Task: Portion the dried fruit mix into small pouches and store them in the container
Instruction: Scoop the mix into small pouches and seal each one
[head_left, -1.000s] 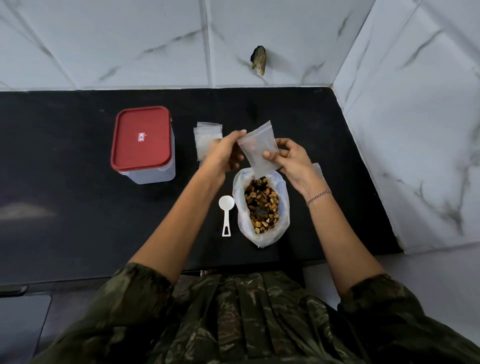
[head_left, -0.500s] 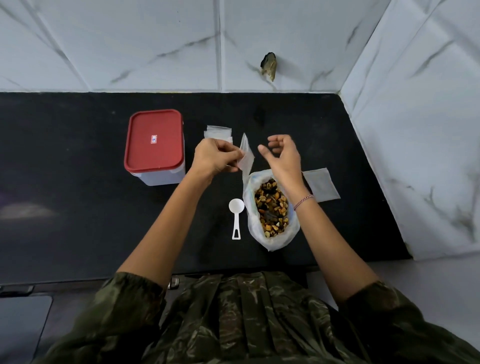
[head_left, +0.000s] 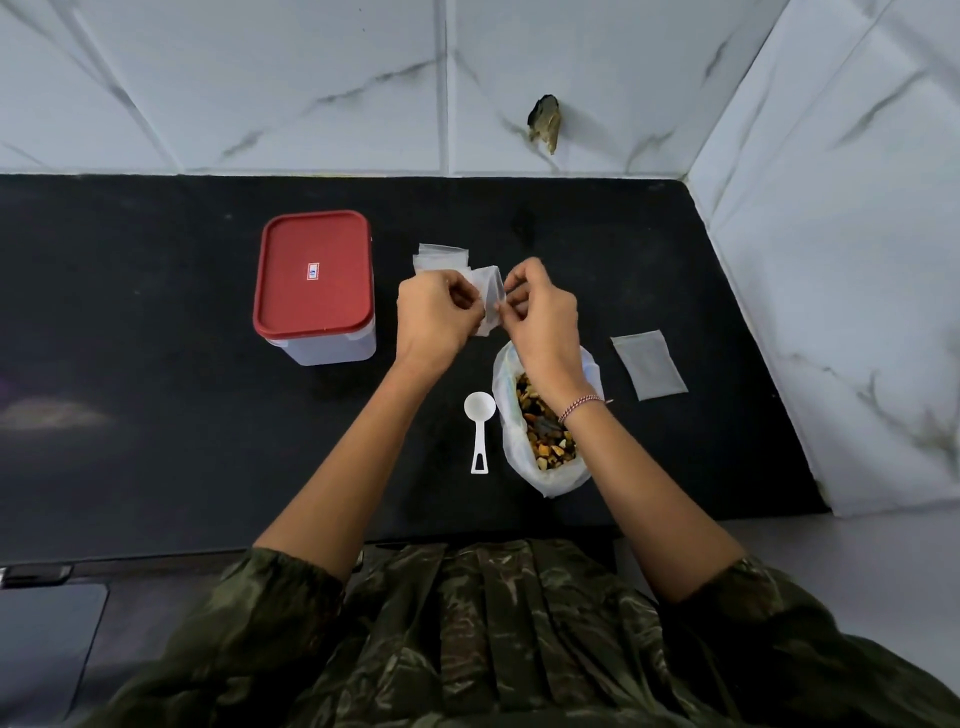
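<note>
A small clear pouch (head_left: 489, 299) is being pinched between the fingertips of the left hand (head_left: 434, 317) and the right hand (head_left: 543, 314), just beyond the open bag of dried fruit mix (head_left: 545, 441). The white scoop (head_left: 479, 426) is being left beside that bag, handle toward the person, nearer the left hand; the red-lidded container (head_left: 314, 286) is sitting shut farther left. Whether the pouch is open is being hidden by the fingers.

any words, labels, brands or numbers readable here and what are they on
Sticker on the red lid of the container: red, white and blue mark, too small and blurred to read.
No print visible on the held pouch, spare pouches, scoop or fruit bag.
</note>
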